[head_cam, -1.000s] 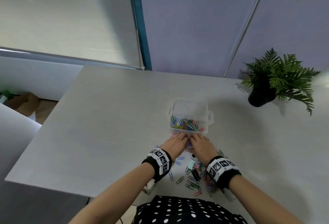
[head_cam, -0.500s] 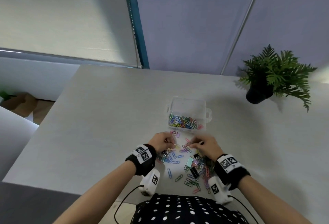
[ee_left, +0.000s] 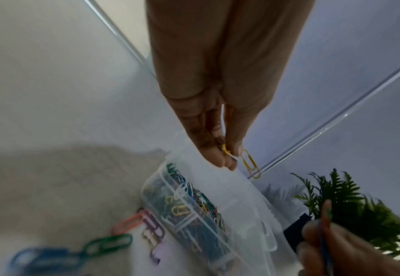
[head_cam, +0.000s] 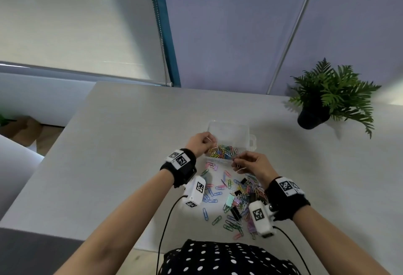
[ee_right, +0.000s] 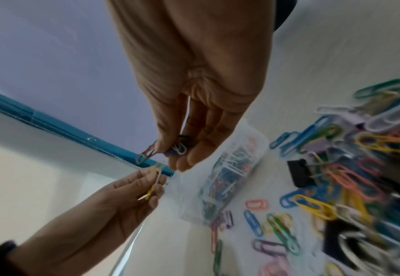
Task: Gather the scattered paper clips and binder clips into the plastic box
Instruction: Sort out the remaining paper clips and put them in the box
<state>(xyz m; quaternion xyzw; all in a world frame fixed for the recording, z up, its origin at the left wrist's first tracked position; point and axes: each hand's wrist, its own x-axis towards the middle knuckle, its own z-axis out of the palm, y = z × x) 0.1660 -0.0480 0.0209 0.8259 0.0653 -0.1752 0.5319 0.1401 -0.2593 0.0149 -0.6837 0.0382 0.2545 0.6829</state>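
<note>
A clear plastic box (head_cam: 246, 131) on the grey table holds several coloured paper clips (head_cam: 222, 151) in its near half. My left hand (head_cam: 201, 143) hovers over the box's left edge and pinches yellow and white paper clips (ee_left: 249, 161). My right hand (head_cam: 250, 164) is raised at the box's near right corner and pinches a few paper clips (ee_right: 177, 148). Between my wrists lies a scattered pile of paper clips (head_cam: 231, 202) with black binder clips (head_cam: 235, 213) and a mint binder clip (head_cam: 229, 199).
A potted fern (head_cam: 322, 98) stands at the table's back right. The table (head_cam: 113, 143) ends at a window sill and a wall behind, and its left edge drops to the floor. Cables run from both wrist cameras toward my lap.
Both hands picked clips out of the pile and rose toward the box; the left hand went up and forward over the box's left edge, the right hand to its near right corner.
</note>
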